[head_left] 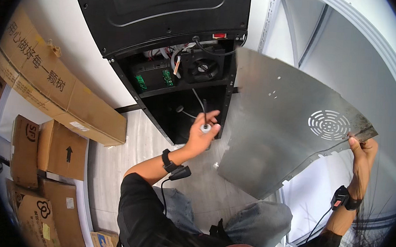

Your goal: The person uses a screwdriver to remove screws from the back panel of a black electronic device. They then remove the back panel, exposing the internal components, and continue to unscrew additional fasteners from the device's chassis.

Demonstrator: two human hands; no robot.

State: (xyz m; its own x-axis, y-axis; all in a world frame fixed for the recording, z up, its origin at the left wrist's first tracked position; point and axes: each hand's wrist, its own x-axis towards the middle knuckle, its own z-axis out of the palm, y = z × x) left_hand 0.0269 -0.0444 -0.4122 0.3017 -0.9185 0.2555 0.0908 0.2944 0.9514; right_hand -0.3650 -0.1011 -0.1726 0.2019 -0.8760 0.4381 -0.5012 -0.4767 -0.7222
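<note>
My left hand point(200, 135) is in front of the lower opening of a tall black cabinet-like machine point(163, 22). Its thumb and fingers are closed on a thin black rod with a white round end point(205, 128); its exact kind is not clear. A large grey sheet-metal panel point(271, 124), with a round pattern of vent slots, is off the machine and tilted at my right. My right hand point(363, 151) grips its edge by the vent. Inside the machine are a black fan point(203, 69), green circuit boards point(168, 77) and loose wires.
A long cardboard box point(63, 77) leans on the left, with several smaller cartons point(65, 148) below it. A red switch point(219, 35) sits above the machine's opening. A white metal-framed structure point(373, 48) stands at the right. Beneath is a light wood-look floor point(106, 181).
</note>
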